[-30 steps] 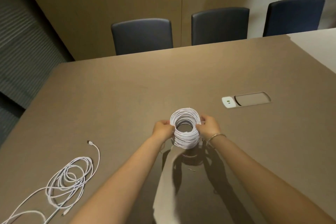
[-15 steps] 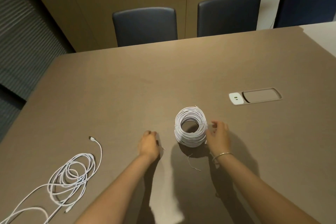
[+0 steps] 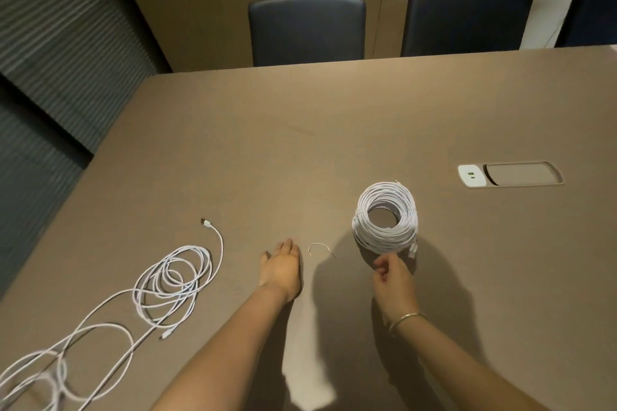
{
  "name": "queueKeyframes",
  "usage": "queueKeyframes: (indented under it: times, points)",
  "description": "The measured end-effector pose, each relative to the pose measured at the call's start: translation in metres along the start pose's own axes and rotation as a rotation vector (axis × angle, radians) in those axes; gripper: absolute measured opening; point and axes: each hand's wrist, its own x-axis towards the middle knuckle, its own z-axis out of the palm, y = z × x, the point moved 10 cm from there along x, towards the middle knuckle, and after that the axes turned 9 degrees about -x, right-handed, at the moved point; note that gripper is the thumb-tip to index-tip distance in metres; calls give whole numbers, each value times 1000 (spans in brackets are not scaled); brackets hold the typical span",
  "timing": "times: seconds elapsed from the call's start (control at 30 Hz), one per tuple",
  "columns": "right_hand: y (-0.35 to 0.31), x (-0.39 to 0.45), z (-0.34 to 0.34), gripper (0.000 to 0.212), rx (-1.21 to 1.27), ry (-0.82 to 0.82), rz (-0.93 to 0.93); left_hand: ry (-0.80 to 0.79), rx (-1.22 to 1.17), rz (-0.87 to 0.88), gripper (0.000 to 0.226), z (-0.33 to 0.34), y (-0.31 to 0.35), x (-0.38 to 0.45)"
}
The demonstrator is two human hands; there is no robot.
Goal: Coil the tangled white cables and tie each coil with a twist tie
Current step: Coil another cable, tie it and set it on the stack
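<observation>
Here, low in the frame, the left hand [image 3: 282, 265] lay flat, its grip slack and empty, beside the twist tie [image 3: 321, 248] on the table [image 3: 300, 143]. The right hand [image 3: 390, 272], fingers loosely curled, held nothing. Just beyond it, the untied coil [image 3: 385, 215] could have sprung loose; the tangled cable [image 3: 167, 284] at lower left waited.
</observation>
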Motion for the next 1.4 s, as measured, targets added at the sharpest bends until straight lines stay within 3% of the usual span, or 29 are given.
queueKeyframes:
  times: [0.13,0.3,0.6,0.77,0.83,0.93,1.1,1.27,1.33,1.4]
  points:
    - [-16,-12,28,30,-2,-105,-30,141,64,-158,49,-24,-65,-21]
    - [-45,-28,58,18,-42,-196,-125,109,152,-291,43,-24,-146,-44]
    - [-73,-58,106,17,-53,-335,-174,156,247,-188,39,-14,-159,-63]
    - [-83,-71,126,27,-55,-376,-184,206,130,-123,26,-24,-154,-66]
    - [-94,-76,133,28,-76,-419,-201,284,-31,-100,16,-45,-149,-68]
    - [-121,-87,145,24,-16,-462,-201,386,-483,-101,17,-82,-154,-71]
    - [-200,-104,146,13,270,-444,-261,326,-1216,40,21,-141,-150,-89]
    - [-277,-144,152,59,315,-597,-445,196,-1571,161,8,-201,-136,-132]
    - [-304,-165,159,61,351,-647,-523,186,-1654,188,6,-218,-141,-149]
    - [-322,-180,163,46,398,-633,-561,175,-1712,214,6,-235,-147,-164]
